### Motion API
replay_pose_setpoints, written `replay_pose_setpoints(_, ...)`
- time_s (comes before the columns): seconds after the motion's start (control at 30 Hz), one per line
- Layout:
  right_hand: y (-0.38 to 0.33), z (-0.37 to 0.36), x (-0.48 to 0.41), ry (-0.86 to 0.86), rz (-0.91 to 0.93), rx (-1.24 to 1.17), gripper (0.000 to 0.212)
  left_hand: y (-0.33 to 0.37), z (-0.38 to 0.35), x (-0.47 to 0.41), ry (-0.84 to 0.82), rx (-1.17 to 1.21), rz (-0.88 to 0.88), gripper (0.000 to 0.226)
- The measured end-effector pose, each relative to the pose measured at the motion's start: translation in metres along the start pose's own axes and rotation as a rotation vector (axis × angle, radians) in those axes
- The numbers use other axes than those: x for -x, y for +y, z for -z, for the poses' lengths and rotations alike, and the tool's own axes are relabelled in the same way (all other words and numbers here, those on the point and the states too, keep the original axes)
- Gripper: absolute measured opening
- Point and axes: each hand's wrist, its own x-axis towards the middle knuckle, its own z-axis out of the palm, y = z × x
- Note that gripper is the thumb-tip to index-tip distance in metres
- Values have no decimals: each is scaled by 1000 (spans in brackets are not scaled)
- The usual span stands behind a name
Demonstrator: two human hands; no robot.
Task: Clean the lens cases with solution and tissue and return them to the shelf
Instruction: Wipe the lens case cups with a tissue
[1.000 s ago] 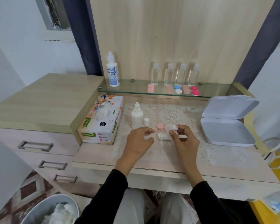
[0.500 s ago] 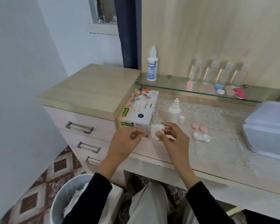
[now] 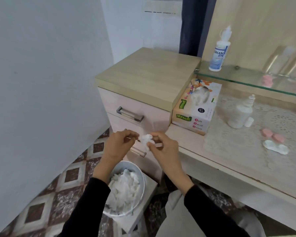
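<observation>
Tissue [image 3: 147, 140] is pinched as a crumpled wad by the fingers of the left hand [image 3: 118, 146] and right hand [image 3: 164, 151] above the bin [image 3: 143, 183], the lens case [image 3: 275, 148] being seen on the desk [image 3: 186, 138] well to their right.

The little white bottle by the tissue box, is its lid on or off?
Off. The white bottle has a bare nozzle, and its small white cap stands right beside it.
</observation>
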Motion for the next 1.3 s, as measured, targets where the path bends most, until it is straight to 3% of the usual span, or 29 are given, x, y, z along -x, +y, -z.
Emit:
replay_pose_setpoints(0.3, 19, -88, 23, -305, -12, 115, 20, -62, 9, 32, 12, -118, 167, 21)
replay_pose_setpoints(0.5, 41, -118, 31, -565, -141, 239, 43, -96, 12, 50, -15, -145, 253, 29)
replay_pose_setpoints(0.67, 58, -110, 37, -613, -113, 350, 38, -113, 14, 63, -26, -160, 335, 27)
replay_pose_setpoints(0.87, 42, -78, 27, -537, -132, 295, 32, -95, 12, 54, -31, -105, 281, 29)
replay_pose_setpoints(1.1, -15, 2, 3, -253, -62, 153, 26, -18, 5, 27, 1, 7, -11, 27)
replay_pose_setpoints(1.3, -32, 98, 0, -20, -52, 84, 21, 71, -19, 4, -103, 150, -177, 32)
